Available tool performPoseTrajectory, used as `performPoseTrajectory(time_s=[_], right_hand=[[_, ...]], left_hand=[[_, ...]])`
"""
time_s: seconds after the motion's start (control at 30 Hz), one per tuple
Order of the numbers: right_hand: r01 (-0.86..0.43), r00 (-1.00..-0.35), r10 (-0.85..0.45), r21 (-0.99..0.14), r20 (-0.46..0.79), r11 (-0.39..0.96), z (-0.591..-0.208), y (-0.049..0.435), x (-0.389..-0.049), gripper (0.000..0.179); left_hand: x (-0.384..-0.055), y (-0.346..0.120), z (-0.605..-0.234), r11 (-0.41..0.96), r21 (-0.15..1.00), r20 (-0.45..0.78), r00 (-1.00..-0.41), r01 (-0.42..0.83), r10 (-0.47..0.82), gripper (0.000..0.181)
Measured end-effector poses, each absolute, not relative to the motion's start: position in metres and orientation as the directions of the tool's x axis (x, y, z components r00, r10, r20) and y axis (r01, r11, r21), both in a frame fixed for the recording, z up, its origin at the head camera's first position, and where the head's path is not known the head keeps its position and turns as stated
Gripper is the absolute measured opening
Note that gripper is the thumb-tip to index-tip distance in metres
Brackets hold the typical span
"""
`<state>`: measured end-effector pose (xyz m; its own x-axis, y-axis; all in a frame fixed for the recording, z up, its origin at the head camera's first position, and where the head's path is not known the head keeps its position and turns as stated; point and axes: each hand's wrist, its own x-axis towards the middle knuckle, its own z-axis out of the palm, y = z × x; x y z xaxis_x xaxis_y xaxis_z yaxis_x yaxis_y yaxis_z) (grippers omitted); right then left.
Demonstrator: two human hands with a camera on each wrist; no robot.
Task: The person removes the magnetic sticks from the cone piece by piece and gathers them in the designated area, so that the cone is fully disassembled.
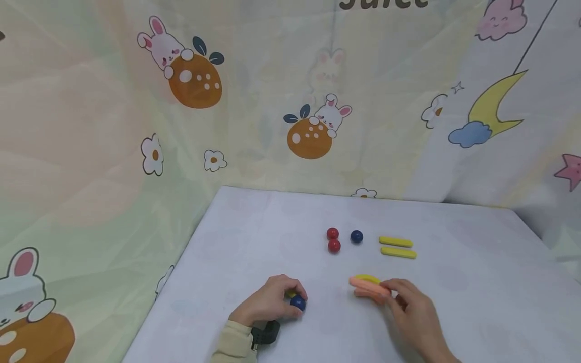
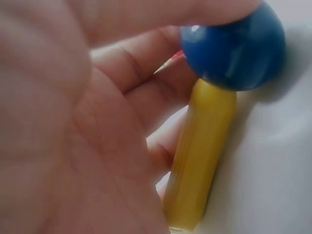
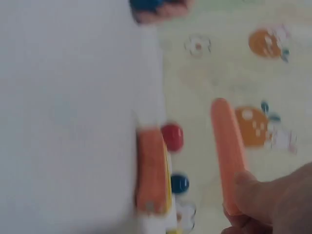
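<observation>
My left hand (image 1: 272,300) pinches a shiny blue ball (image 1: 297,302) low over the table. In the left wrist view the tip of a yellow stick (image 2: 202,151) meets the underside of that blue ball; whether they are joined I cannot tell. An orange stick (image 3: 226,151) is held by one end between thumb and fingers of my right hand (image 1: 415,312). Below it on the table is another orange piece (image 3: 152,170), partly hidden in the head view. Just behind shows a yellow piece (image 1: 368,278) with a curved outline.
Farther back on the white table (image 1: 268,227) are two red balls (image 1: 334,246), a second blue ball (image 1: 356,236) and two parallel yellow sticks (image 1: 398,252). A printed cloth (image 1: 254,80) with rabbits and flowers hangs behind the table's far edge.
</observation>
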<state>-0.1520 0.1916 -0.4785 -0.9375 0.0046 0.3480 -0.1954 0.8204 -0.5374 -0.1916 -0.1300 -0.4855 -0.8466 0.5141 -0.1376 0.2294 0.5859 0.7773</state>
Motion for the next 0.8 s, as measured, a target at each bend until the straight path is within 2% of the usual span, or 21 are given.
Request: performPoseTrajectory(time_s=[0.07,0.13,0.37,0.63,0.8], right_hand=[[-0.219,-0.905,0.014,-0.495,0.425,0.841,-0.480,0.213,-0.165,0.021],[-0.211,-0.896,0.026,-0.477,0.443,0.853,-0.486,0.231,-0.177,0.021],[-0.151,-0.926,0.043,-0.475,0.374,0.867,-0.508,0.270,-0.202,0.022],[-0.134,-0.936,0.043,-0.467,0.350,0.874,-0.514,0.282,-0.221,0.022],[-0.110,-0.940,0.050,-0.441,0.337,0.891,-0.515,0.285,-0.227,0.022]], left_hand=[[-0.192,-0.129,-0.485,0.591,0.773,-0.138,-0.849,0.230,0.510,0.024],[-0.192,-0.129,-0.485,0.591,0.775,-0.140,-0.851,0.224,0.506,0.024],[-0.191,-0.128,-0.487,0.583,0.781,-0.136,-0.850,0.224,0.509,0.024],[-0.193,-0.127,-0.492,0.573,0.779,-0.086,-0.863,0.253,0.498,0.026],[-0.195,-0.123,-0.494,0.584,0.782,-0.092,-0.886,0.218,0.455,0.028]])
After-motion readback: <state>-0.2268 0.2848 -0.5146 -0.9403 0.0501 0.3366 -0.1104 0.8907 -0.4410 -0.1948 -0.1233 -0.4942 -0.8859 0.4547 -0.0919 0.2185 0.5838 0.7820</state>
